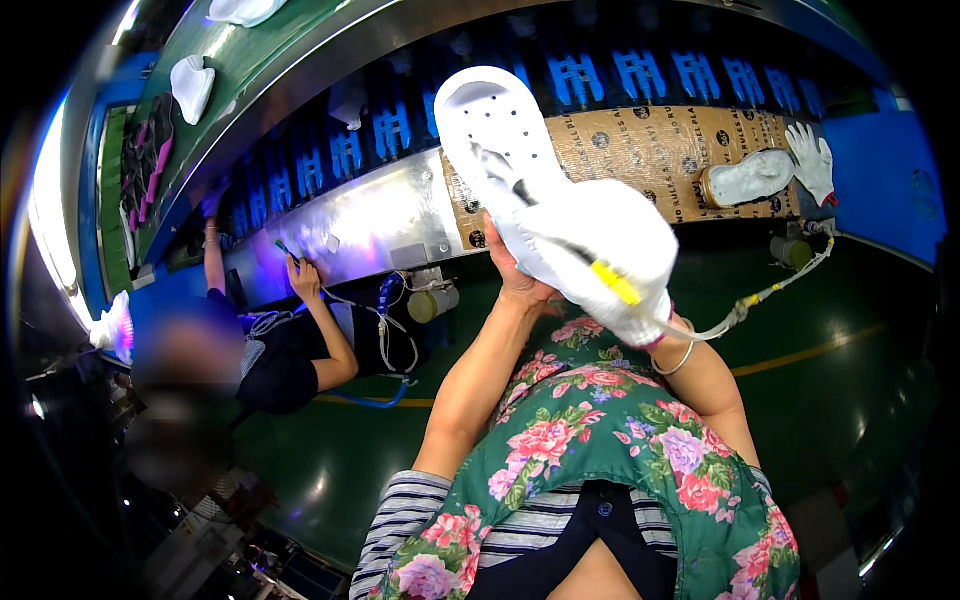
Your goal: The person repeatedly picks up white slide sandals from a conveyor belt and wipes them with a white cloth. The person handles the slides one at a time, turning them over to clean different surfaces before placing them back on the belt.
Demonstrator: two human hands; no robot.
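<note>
A white clog [487, 115] with several small holes in its toe is held up in front of me over the bench edge. My bare left hand [516, 272] is closed around its near side from below, the fingers partly hidden behind it. My right hand [615, 235], in a white glove, is wrapped around a slim air gun [615, 283] with a yellow part. Its dark nozzle reaches toward the clog's opening. Most of the gun is covered by the glove. A pale hose [715, 328] runs from it past my right wrist.
Brown printed cardboard [650, 150] covers part of the metal bench [345, 245]. A whitish shoe-shaped piece [755, 178] and a white glove [812, 165] lie at its right. Blue fixtures [640, 75] line the back. A co-worker [285, 350] works at the left. White shoe parts [192, 88] rest on a green surface.
</note>
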